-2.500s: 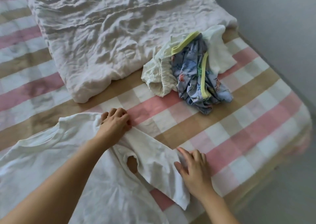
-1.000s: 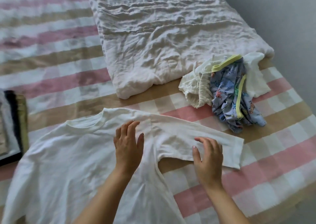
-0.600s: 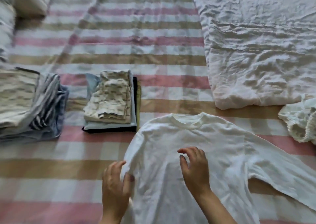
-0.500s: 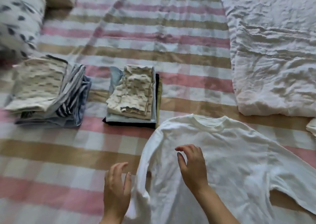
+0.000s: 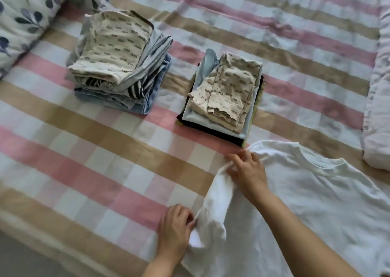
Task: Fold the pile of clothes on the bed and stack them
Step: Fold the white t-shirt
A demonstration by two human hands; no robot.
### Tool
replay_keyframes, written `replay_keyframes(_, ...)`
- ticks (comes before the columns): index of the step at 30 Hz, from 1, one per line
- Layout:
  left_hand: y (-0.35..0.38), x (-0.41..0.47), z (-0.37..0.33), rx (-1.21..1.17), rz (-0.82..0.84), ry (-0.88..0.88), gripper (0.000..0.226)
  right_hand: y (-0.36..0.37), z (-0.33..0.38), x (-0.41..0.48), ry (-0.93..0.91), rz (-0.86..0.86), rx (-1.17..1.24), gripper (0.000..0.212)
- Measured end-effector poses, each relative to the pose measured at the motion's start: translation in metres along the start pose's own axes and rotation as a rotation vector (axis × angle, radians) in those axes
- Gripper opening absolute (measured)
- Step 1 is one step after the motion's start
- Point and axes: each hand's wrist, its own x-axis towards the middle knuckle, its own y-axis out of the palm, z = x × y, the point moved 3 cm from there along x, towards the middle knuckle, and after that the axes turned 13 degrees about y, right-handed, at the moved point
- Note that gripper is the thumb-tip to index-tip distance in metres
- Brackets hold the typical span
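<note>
A taller stack (image 5: pixel 118 65) and a lower stack (image 5: pixel 225 99) of folded clothes are already sitting on the bed (image 5: pixel 95 160), so much of the work looks done. The white shirt (image 5: pixel 316 202) is lying spread at the near right, not yet folded. The left hand (image 5: pixel 175 229) is pinching its sleeve (image 5: pixel 217 196) at the cuff, and the right hand (image 5: pixel 250 172) is gripping it near the shoulder. A leaf-print pillow (image 5: pixel 25 12) and a crumpled blanket (image 5: pixel 377 107) are flanking the checked sheet — grey floor (image 5: pixel 21 259) is showing below.
</note>
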Motion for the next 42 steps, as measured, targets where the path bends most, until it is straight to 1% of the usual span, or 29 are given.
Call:
replay_keyframes(2,-0.003,-0.001,-0.002,-0.038,-0.038,-0.035,0.018,0.0,0.0,0.004,0.009,-0.001,-0.061,0.033)
replay_keyframes(4,-0.012,-0.003,-0.001,-0.147,-0.103,-0.104,0.024,-0.002,0.0,0.008,0.001,-0.019,-0.099,0.028)
replay_keyframes(6,-0.03,0.0,0.004,-0.194,-0.17,-0.148,0.027,-0.009,0.001,0.009,0.017,-0.08,0.008,0.025)
replay_keyframes(8,-0.052,0.01,0.009,-0.166,-0.256,-0.113,0.027,-0.018,0.004,0.01,0.03,-0.17,0.155,0.021)
replay_keyframes(11,-0.079,0.035,0.02,-0.098,-0.314,-0.06,0.011,-0.025,0.013,0.015,0.019,-0.22,0.285,0.016)
replay_keyframes(13,-0.09,0.055,0.029,-0.033,-0.319,-0.035,0.001,-0.024,0.017,0.019,0.048,-0.197,0.354,0.013)
replay_keyframes(16,-0.1,0.083,0.042,0.095,-0.3,0.001,0.01,-0.018,0.018,0.022,0.099,-0.183,0.42,0.01)
replay_keyframes(18,-0.104,0.098,0.049,0.169,-0.299,0.039,0.011,-0.015,0.018,0.02,0.092,-0.198,0.434,0.01)
replay_keyframes(20,-0.105,0.107,0.057,0.232,-0.286,0.067,0.01,-0.014,0.019,0.016,0.054,-0.201,0.414,0.015)
replay_keyframes(23,-0.105,0.106,0.071,0.304,-0.232,-0.009,0.014,-0.011,0.02,0.01,0.032,-0.202,0.335,0.028)
replay_keyframes(25,-0.108,0.096,0.083,0.328,-0.211,-0.103,0.025,-0.01,0.022,0.007,0.005,-0.217,0.304,0.028)
replay_keyframes(27,-0.115,0.084,0.096,0.266,-0.181,-0.213,0.031,-0.006,0.03,0.006,-0.043,-0.167,0.297,0.022)
replay_keyframes(28,-0.118,0.078,0.102,0.18,-0.159,-0.26,0.029,-0.004,0.035,0.007,-0.06,-0.129,0.289,0.02)
replay_keyframes(31,-0.13,0.072,0.115,-0.149,-0.14,-0.301,0.014,0.005,0.05,0.009,-0.076,-0.08,0.246,0.02)
replay_keyframes(34,-0.148,0.083,0.12,-0.402,-0.266,-0.277,0.009,0.011,0.062,0.003,-0.041,-0.095,0.254,0.028)
replay_keyframes(36,-0.155,0.095,0.12,-0.555,-0.319,-0.263,0.005,0.017,0.073,-0.004,-0.028,-0.121,0.286,0.036)
replay_keyframes(38,-0.154,0.103,0.122,-0.566,-0.331,-0.255,0.002,0.028,0.082,-0.008,-0.023,-0.108,0.256,0.048)
replay_keyframes(40,-0.148,0.105,0.125,-0.511,-0.331,-0.278,0.002,0.047,0.084,-0.009,-0.002,0.005,0.131,0.061)
replay_keyframes(42,-0.139,0.102,0.13,-0.442,-0.323,-0.317,0.005,0.063,0.082,-0.008,0.01,0.069,0.014,0.065)
